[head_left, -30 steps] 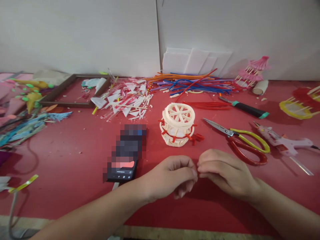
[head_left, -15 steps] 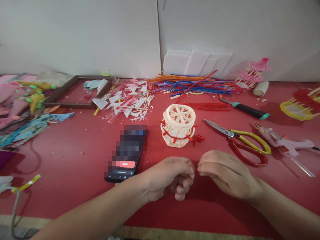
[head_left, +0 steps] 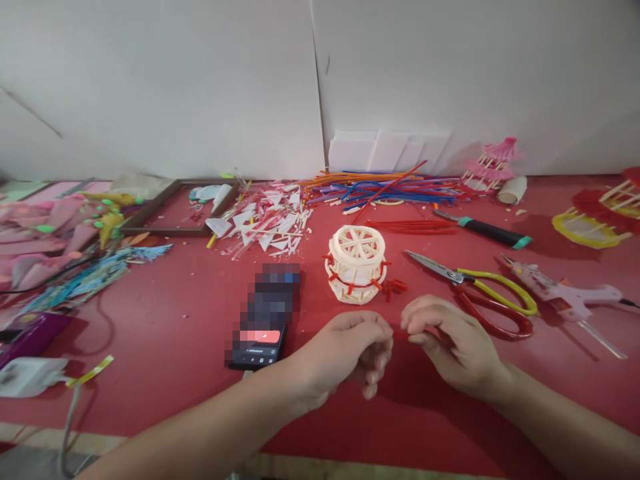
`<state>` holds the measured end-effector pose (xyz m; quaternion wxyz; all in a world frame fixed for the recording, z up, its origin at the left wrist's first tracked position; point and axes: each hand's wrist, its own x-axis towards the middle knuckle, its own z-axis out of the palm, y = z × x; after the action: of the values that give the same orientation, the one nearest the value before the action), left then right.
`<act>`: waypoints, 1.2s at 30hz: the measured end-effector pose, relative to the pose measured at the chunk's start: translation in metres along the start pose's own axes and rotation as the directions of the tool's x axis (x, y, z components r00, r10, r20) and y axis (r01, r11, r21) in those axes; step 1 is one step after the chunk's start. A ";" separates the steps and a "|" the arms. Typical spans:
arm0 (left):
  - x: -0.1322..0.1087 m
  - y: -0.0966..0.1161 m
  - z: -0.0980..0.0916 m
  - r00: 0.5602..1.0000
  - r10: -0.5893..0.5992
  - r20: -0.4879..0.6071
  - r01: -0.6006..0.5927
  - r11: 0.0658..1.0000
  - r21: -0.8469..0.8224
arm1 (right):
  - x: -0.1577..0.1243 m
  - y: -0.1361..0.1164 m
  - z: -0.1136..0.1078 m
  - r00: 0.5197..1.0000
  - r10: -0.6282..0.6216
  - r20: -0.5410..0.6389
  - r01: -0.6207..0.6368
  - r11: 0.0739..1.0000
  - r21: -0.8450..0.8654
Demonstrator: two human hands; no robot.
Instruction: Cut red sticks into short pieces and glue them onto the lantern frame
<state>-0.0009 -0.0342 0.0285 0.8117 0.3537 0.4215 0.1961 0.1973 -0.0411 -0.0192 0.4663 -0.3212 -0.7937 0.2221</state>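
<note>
My left hand is closed in a pinch, fingers curled inward, over the near part of the red table. My right hand faces it with thumb and fingers pinched, a small gap between the two. Something thin and reddish may lie between the fingertips, but against the red surface I cannot make it out. Just beyond the hands stands a small round cream-coloured model, with a spoked top, short posts and a red band around it. Small red cut pieces lie at its right side.
Right of the model lie scissors, a glue gun and a black-and-green-handled tool. A phone is at the left. Further back are coloured sticks, scraps, a frame and a pink tiered model.
The view has shifted, tilting up and slightly left. My right hand's thumb now shows below its fingers, and the hands stay close together. The model and tools have not moved on the table.
</note>
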 end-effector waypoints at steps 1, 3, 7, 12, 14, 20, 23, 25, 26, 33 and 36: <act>-0.003 0.000 0.000 0.999 0.021 -0.028 -0.020 0.999 0.045 | 0.000 0.000 0.000 1.000 0.009 -0.027 -0.009 1.000 0.002; -0.010 -0.001 -0.003 0.993 0.089 -0.083 -0.075 0.984 0.160 | 0.000 0.000 0.000 0.996 0.033 -0.082 -0.034 0.999 -0.014; -0.023 -0.011 -0.022 0.925 0.296 -0.239 -0.161 0.873 0.461 | -0.001 0.002 -0.001 0.984 0.089 -0.152 -0.096 0.995 -0.037; -0.023 -0.012 -0.049 0.647 0.664 -0.374 -0.120 0.574 0.810 | -0.002 0.003 0.002 0.982 0.115 -0.153 -0.118 0.993 -0.011; -0.016 -0.005 -0.057 0.584 0.730 -0.356 -0.107 0.504 0.857 | -0.002 0.004 0.003 0.983 0.116 -0.145 -0.117 0.993 -0.004; 0.012 0.010 -0.060 0.659 0.716 -0.231 -0.203 0.465 0.862 | 0.001 0.007 0.004 0.978 0.135 -0.162 -0.142 0.989 -0.032; 0.023 0.010 -0.058 0.637 0.746 -0.197 -0.275 0.458 0.846 | 0.003 0.008 0.004 0.977 0.121 -0.177 -0.133 0.990 -0.056; 0.025 0.008 -0.058 0.573 0.795 -0.202 -0.262 0.411 0.873 | 0.005 0.007 0.005 0.976 0.115 -0.184 -0.129 0.989 -0.066; 0.025 0.007 -0.058 0.505 0.839 -0.202 -0.235 0.359 0.903 | 0.006 0.006 0.005 0.976 0.112 -0.189 -0.127 0.989 -0.071; -0.009 0.017 -0.051 0.253 0.845 0.471 -0.405 -0.349 0.845 | 0.009 -0.002 0.015 0.992 0.012 -0.124 -0.020 0.998 -0.065; -0.017 0.016 -0.046 0.450 0.669 0.592 -0.449 -0.403 0.797 | 0.007 -0.005 0.017 0.996 -0.007 -0.088 0.006 1.000 -0.018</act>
<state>-0.0490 -0.0155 0.0314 0.0686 0.9273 0.2412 0.2781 0.1782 -0.0401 -0.0193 0.4989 -0.3323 -0.7752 0.1991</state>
